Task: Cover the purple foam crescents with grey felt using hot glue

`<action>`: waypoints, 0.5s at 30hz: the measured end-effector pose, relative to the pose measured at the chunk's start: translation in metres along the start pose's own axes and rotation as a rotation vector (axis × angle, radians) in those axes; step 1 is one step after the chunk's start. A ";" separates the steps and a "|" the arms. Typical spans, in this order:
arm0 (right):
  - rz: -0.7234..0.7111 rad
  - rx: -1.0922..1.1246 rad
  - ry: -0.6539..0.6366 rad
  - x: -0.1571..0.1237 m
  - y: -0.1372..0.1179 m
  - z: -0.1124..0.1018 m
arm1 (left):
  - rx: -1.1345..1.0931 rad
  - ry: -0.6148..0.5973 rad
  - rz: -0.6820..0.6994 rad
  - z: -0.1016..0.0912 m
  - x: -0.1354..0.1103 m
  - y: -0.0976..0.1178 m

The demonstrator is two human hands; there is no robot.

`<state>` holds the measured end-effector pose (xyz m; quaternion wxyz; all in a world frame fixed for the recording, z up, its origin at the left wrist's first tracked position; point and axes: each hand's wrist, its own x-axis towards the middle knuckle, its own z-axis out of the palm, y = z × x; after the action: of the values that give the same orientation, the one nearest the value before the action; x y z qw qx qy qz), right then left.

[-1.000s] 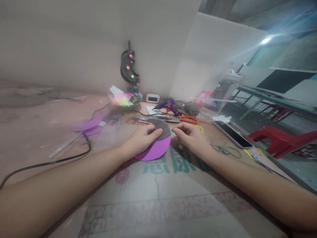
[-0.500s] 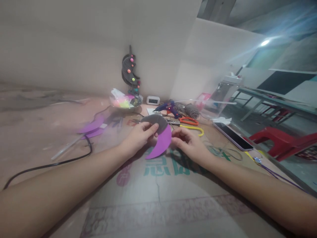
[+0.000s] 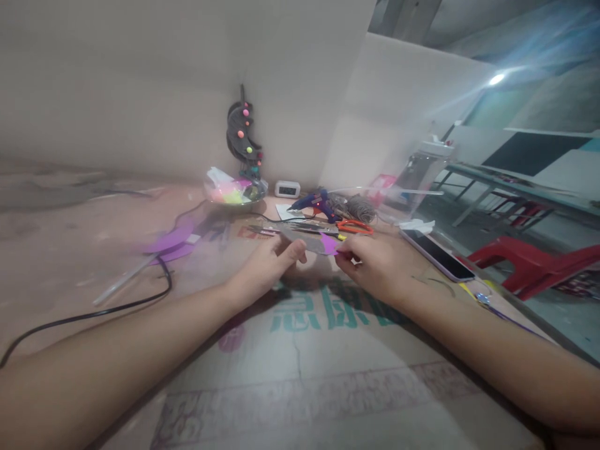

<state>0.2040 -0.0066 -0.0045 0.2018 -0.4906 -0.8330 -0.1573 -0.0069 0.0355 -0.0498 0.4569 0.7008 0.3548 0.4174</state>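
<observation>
Both my hands hold a flat purple foam disc (image 3: 313,242) partly wrapped in grey cord, lifted off the cardboard and seen almost edge-on. My left hand (image 3: 269,262) pinches its left edge with thumb and fingers closed. My right hand (image 3: 375,262) pinches its right edge, fingers curled. The disc hangs just above a flattened cardboard sheet (image 3: 300,350) with green print.
Behind the hands lie a blue glue gun (image 3: 315,202), orange scissors (image 3: 355,227), a ball of twine (image 3: 362,207), a small clock (image 3: 287,188), a bowl of coloured bits (image 3: 233,191) and a dark moon ornament (image 3: 241,134). Purple foam pieces (image 3: 171,242) and a black cable (image 3: 140,300) lie left; a phone (image 3: 438,253) lies right.
The disc was lying flat on the cardboard; both hands have lifted and tilted it until it shows nearly edge-on. My right hand has taken hold of its right edge.
</observation>
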 end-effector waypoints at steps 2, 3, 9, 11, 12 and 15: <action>-0.062 -0.088 -0.013 0.000 0.005 0.007 | -0.032 0.022 -0.010 0.000 0.001 -0.001; -0.101 -0.102 0.004 -0.001 0.007 0.012 | -0.058 0.032 -0.015 0.001 0.002 -0.001; -0.169 -0.040 0.109 -0.005 0.011 0.029 | -0.114 0.107 -0.064 0.000 0.005 -0.001; -0.125 -0.030 0.100 -0.004 0.008 0.025 | -0.154 0.115 -0.083 -0.001 0.005 -0.002; -0.102 -0.017 0.100 -0.003 0.006 0.021 | -0.174 0.122 -0.086 0.000 0.005 -0.002; -0.031 0.049 0.104 -0.001 0.002 0.008 | -0.201 0.150 -0.081 0.001 0.005 -0.001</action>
<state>0.2047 -0.0026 -0.0115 0.2541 -0.4636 -0.8326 -0.1652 -0.0043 0.0395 -0.0500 0.5135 0.6034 0.3726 0.4832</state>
